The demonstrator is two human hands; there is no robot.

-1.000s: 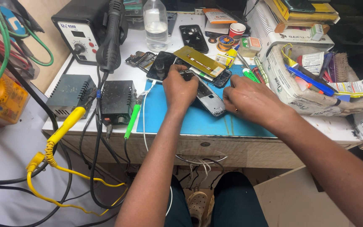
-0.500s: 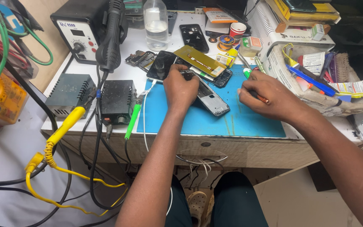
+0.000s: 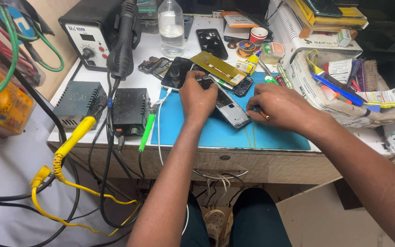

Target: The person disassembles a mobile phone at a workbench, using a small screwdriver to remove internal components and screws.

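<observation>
Left hand (image 3: 198,96) pressing opened phone (image 3: 227,106) on blue mat (image 3: 193,130); right hand (image 3: 277,106) pinching orange-tipped tool (image 3: 264,115); clear bottle (image 3: 170,26), red-white cup (image 3: 258,34) behind.

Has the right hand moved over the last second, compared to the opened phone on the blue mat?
Yes. The right hand shifted sideways across the blue mat, from beside the opened phone away, then back to its lower end.

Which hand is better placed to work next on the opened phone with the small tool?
Probably the right hand: it grips the thin tool beside the opened phone, which the left hand steadies.
</observation>
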